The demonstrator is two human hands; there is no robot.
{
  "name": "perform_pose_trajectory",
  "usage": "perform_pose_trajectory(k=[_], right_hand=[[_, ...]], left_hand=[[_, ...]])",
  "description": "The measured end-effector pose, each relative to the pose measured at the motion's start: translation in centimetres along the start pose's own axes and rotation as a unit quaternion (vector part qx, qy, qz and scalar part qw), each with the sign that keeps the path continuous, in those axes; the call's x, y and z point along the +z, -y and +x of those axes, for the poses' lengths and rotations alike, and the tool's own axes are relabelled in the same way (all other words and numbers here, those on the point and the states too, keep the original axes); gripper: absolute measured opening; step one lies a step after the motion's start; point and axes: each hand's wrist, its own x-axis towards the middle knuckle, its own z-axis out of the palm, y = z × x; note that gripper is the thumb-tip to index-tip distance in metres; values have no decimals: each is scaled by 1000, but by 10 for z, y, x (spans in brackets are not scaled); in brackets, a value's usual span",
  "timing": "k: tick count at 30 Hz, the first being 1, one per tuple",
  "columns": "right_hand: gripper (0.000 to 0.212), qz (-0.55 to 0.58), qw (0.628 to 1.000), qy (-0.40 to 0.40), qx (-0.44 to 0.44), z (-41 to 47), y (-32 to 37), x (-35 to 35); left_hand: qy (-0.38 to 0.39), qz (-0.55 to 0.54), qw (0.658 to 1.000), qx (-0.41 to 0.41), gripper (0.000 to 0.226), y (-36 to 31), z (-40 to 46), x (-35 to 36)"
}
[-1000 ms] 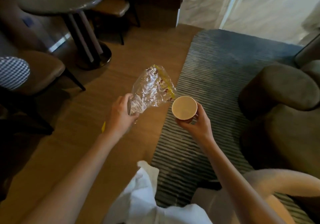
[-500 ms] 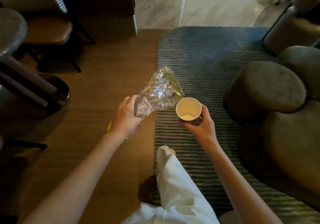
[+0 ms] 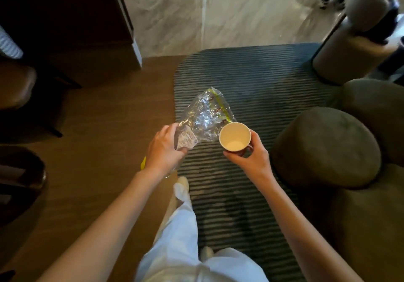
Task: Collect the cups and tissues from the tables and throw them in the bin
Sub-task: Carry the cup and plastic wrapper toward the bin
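The paper cup (image 3: 235, 137) is round, pale inside, upright and looks empty, held above the striped grey rug (image 3: 251, 80). The right hand (image 3: 249, 158) wraps its fingers (image 3: 231, 155) closed around the cup's lower wall. Just beside the cup, the left hand (image 3: 162, 150) pinches a crinkled clear plastic bag (image 3: 205, 115) with a yellow-green strip. Rounded olive stools (image 3: 325, 146) stand to the right.

Left hand (image 3: 162, 150): closed on plastic wrapper (image 3: 205, 115), wrapper projecting forward. Right hand (image 3: 249, 157): cup (image 3: 235, 136) upright in grip, just right of wrapper, touching it. Below: rug (image 3: 251, 80) on floor (image 3: 98, 117). Right of rug: round stools (image 3: 325, 146). Far left: chair (image 3: 15, 85).
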Motion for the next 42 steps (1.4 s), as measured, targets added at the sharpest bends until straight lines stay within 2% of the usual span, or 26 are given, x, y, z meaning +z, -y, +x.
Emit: perform_pose_trajectory(k=[14, 22, 32, 37, 42], right_hand=[[68, 36, 993, -111, 24, 332, 11, -5], [70, 28, 993, -115, 9, 526, -13, -47], [69, 41, 992, -113, 39, 752, -23, -108], [69, 30, 992, -115, 51, 888, -45, -127], [74, 24, 984, -160, 78, 1008, -44, -168]], left_hand=[[64, 18, 996, 67, 67, -11, 378, -4], [75, 23, 994, 70, 68, -51, 570, 30], [71, -11, 995, 64, 67, -114, 794, 68], [75, -26, 996, 51, 66, -122, 942, 104], [111, 7, 991, 72, 68, -160, 1096, 123]])
